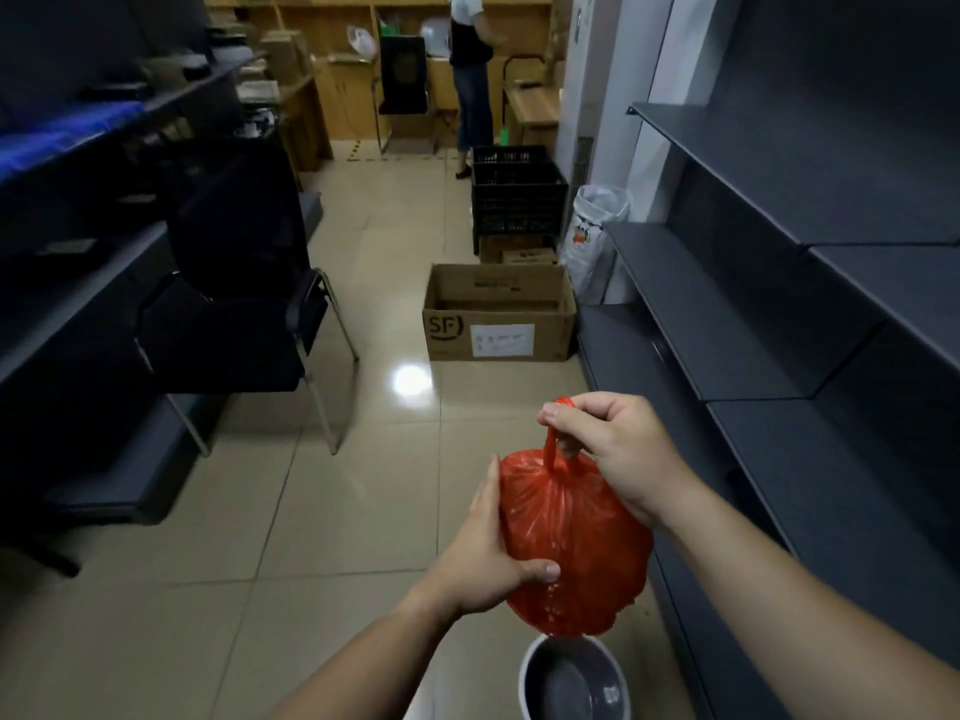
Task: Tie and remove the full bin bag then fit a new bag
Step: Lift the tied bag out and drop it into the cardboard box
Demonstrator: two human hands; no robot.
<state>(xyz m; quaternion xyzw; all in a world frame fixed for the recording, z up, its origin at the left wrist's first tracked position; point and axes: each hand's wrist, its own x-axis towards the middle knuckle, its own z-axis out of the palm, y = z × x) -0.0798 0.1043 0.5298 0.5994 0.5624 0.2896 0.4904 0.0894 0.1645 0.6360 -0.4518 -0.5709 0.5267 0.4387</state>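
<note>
A full red bin bag (pixel 576 543) hangs in the air above a small round grey bin (pixel 574 678) that stands on the floor at the bottom of the view. My right hand (pixel 613 449) pinches the bag's gathered red top and holds it up. My left hand (pixel 493 558) grips the bag's left side, thumb across the front. The bin looks bare inside, with no liner showing.
Dark grey shelving (pixel 779 314) runs along the right, close to the bin. A black chair (pixel 234 304) and dark shelves stand on the left. An open cardboard box (pixel 498 314), black crates (pixel 517 200) and a white sack (pixel 597 226) sit ahead. A person (pixel 470 70) stands far back.
</note>
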